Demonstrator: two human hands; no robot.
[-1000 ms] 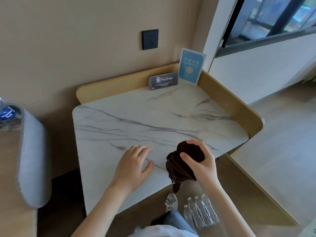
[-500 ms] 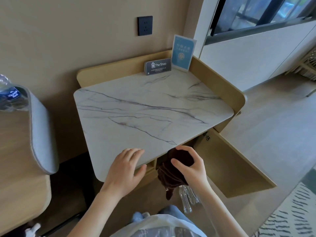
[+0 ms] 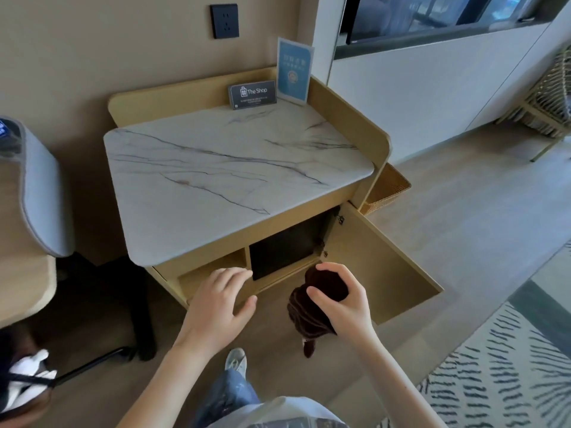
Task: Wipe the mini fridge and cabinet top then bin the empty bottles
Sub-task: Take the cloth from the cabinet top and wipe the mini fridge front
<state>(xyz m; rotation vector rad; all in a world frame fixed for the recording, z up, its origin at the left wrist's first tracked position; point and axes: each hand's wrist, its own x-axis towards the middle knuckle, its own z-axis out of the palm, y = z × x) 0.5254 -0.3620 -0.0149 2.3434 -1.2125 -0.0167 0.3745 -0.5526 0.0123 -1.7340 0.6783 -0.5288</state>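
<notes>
Gripping a crumpled dark-brown cloth [image 3: 309,313] in the right hand [image 3: 343,307], with thumb and curled fingers wrapping its upper bunch and a loose tail hanging below the palm. Holding it in the air, below the front edge of the marble cabinet top [image 3: 231,174], before the black mini fridge [image 3: 284,251] and beside the open cabinet door [image 3: 380,273]. Spreading the left hand [image 3: 216,304] loosely, grasping nothing, fingertips reaching just beside the fridge's lower left corner.
</notes>
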